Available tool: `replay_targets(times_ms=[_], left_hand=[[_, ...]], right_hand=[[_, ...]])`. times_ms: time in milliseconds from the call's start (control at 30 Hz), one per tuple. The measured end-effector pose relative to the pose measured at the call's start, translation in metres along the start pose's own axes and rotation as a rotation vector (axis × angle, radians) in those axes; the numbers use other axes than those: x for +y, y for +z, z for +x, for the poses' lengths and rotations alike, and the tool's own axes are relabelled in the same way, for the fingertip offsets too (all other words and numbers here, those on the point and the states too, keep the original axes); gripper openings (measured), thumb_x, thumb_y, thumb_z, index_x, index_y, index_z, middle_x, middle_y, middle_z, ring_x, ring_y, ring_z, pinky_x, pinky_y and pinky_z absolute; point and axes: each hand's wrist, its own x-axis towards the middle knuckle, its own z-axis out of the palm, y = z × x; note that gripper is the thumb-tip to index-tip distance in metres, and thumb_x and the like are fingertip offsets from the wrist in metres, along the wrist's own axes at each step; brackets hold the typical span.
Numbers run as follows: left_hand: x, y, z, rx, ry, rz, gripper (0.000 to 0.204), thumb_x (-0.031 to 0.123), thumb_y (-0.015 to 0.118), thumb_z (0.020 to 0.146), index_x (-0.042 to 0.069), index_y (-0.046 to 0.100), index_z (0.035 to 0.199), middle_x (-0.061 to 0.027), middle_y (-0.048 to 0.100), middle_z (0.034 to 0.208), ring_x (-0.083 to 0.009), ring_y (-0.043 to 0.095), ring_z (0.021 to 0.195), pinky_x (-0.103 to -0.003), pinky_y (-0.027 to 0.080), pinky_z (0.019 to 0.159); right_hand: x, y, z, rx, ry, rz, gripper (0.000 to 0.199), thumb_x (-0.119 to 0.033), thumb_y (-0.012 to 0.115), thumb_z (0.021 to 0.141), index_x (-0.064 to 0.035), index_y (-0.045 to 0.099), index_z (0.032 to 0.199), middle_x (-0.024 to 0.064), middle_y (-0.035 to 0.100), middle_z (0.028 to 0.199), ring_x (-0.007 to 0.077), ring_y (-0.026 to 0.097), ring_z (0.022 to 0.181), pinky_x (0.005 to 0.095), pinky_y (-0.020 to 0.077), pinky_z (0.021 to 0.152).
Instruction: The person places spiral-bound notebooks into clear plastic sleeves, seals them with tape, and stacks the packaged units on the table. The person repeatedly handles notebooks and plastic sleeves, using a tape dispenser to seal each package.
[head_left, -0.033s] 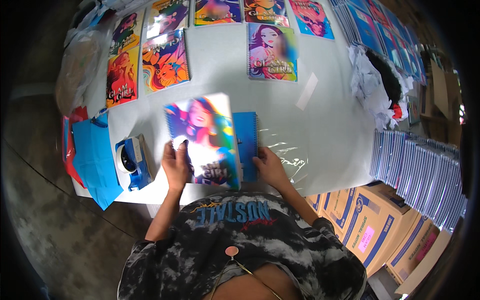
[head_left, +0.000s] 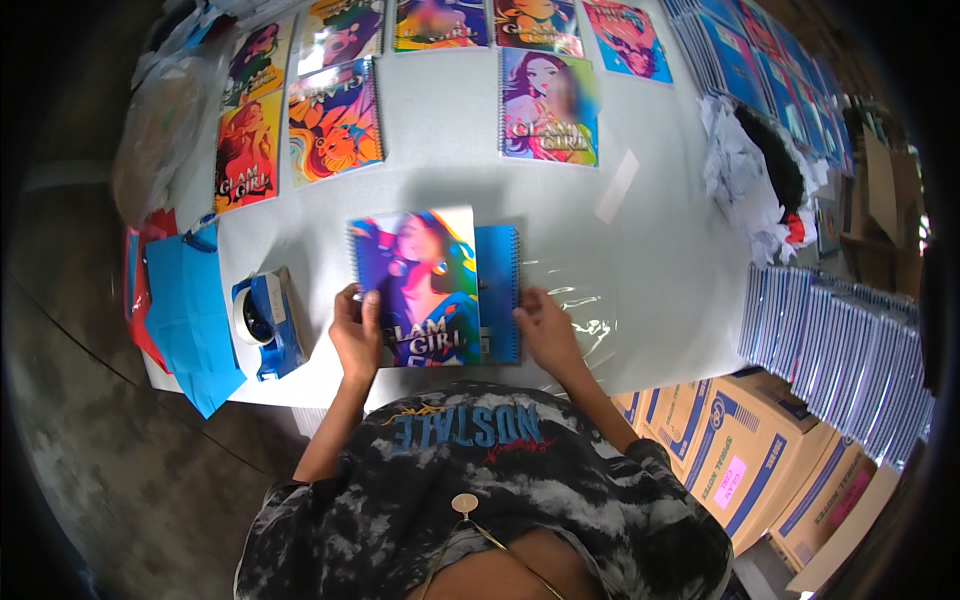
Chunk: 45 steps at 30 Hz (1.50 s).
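Near the front edge of the table, a colourful spiral notebook (head_left: 425,290) with an illustrated woman on its cover lies over a blue spiral notebook (head_left: 498,290). My left hand (head_left: 357,335) is closed on the upper one at its left, coil-bound edge, thumb on the cover. The blue one shows only as a strip on the right, its coil facing right. At that coil edge my right hand (head_left: 547,328) grips it with bent fingers, partly hidden from view. Clear plastic wrap (head_left: 580,320) lies beside my right hand.
A blue tape dispenser (head_left: 268,325) and blue sheets (head_left: 190,310) are on the left. Illustrated notebooks (head_left: 550,110) line the far side. At right are crumpled white paper (head_left: 735,165), a long notebook stack (head_left: 830,345) and cardboard boxes (head_left: 750,450) below.
The illustrated notebook has come down and slightly right over the blue one, and lies flatter. My right hand stays at the blue notebook's right edge.
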Motion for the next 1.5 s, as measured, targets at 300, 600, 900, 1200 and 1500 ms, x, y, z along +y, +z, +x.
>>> replay_targets(times_ms=[300, 600, 900, 1200, 1500], left_hand=[[0.050, 0.003, 0.193, 0.542, 0.486, 0.563, 0.060, 0.038, 0.069, 0.075, 0.000, 0.049, 0.117, -0.0212, 0.054, 0.109, -0.0367, 0.050, 0.105, -0.042, 0.040, 0.090], [0.065, 0.083, 0.234, 0.117, 0.143, 0.908, 0.084, 0.048, 0.063, 0.071, -0.005, 0.031, 0.129, -0.0307, 0.035, 0.131, -0.0420, 0.038, 0.121, -0.053, 0.042, 0.086], [0.168, -0.065, 0.135, 0.465, 0.628, 0.517, 0.040, 0.011, 0.058, 0.074, 0.006, 0.059, 0.114, -0.0161, 0.065, 0.101, -0.0248, 0.066, 0.085, -0.032, 0.050, 0.072], [0.052, 0.028, 0.002, -0.433, 0.752, 1.005, 0.077, 0.063, 0.053, 0.077, 0.014, 0.039, 0.134, -0.0181, 0.046, 0.130, -0.0314, 0.059, 0.102, -0.046, 0.046, 0.085], [0.081, -0.023, 0.195, 0.118, 0.327, 0.854, 0.062, 0.043, 0.064, 0.078, 0.011, 0.044, 0.127, -0.0179, 0.061, 0.104, -0.0322, 0.058, 0.100, -0.042, 0.050, 0.078]], right_hand=[[-0.089, -0.045, 0.218, 0.345, -0.306, -0.416, 0.062, -0.031, 0.063, 0.081, 0.0064, 0.042, 0.126, 0.0281, 0.046, 0.127, 0.0369, 0.048, 0.116, 0.0445, 0.0408, 0.094], [-0.090, -0.047, 0.290, 0.181, 0.065, -0.756, 0.055, -0.025, 0.062, 0.072, 0.0052, 0.050, 0.117, 0.0285, 0.048, 0.125, 0.0407, 0.049, 0.115, 0.0472, 0.0428, 0.093], [-0.054, -0.197, 0.149, 0.318, -0.538, 1.017, 0.035, 0.003, 0.046, 0.084, 0.0040, 0.049, 0.119, 0.0140, 0.057, 0.112, 0.0216, 0.054, 0.103, 0.0323, 0.0414, 0.092], [-0.031, -0.161, 0.031, 0.453, -0.412, 1.265, 0.043, -0.005, 0.049, 0.085, 0.0018, 0.042, 0.127, 0.0128, 0.053, 0.119, 0.0231, 0.053, 0.106, 0.0365, 0.0441, 0.090], [-0.013, -0.163, 0.001, 0.466, -0.385, 1.230, 0.042, -0.003, 0.051, 0.083, 0.0038, 0.044, 0.123, 0.0130, 0.055, 0.115, 0.0216, 0.054, 0.103, 0.0348, 0.0439, 0.088]])
